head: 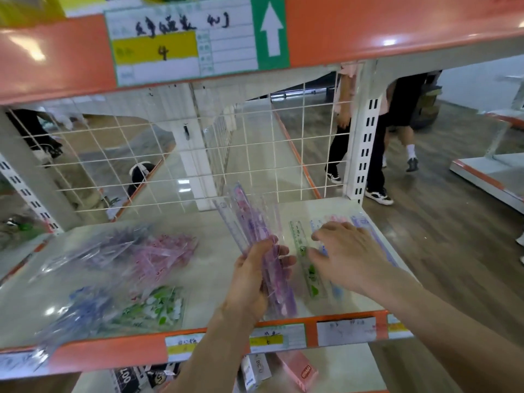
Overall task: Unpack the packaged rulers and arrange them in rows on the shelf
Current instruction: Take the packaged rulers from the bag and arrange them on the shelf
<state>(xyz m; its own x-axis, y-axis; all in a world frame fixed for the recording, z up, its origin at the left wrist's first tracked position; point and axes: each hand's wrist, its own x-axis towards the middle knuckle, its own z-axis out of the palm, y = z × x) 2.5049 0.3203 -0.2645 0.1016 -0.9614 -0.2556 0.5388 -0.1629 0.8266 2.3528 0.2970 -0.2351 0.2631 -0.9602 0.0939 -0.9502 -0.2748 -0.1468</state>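
From the head camera, the left hand [252, 282] grips a bundle of rulers [249, 222], pink and purple clear plastic, by its lower half, thumb on one side and fingers [286, 260] curled round the other. The bundle stands tilted above the front of the shelf [204, 279]. The right hand [348, 256] is spread flat and relaxed, holding nothing, over the row of rulers [358, 219] laid at the shelf's right end. Whether it presses them I cannot tell. A green ruler [297, 234] lies at the left of that row, just beside the bundle.

These rulers look light, thin and stiff, and slick against each other, so a loose bundle may fan or slip. Pinching one by its long edges near the middle seems safest.

Two unopened bags sit at the left, a pink and purple bag [147, 251] and a blue and green bag [127, 307]. Bare shelf lies between them and the row. The wire grid [198, 154] closes the back, the white post [365, 143] marks the right end, and the upper shelf [368, 29] hangs low overhead.
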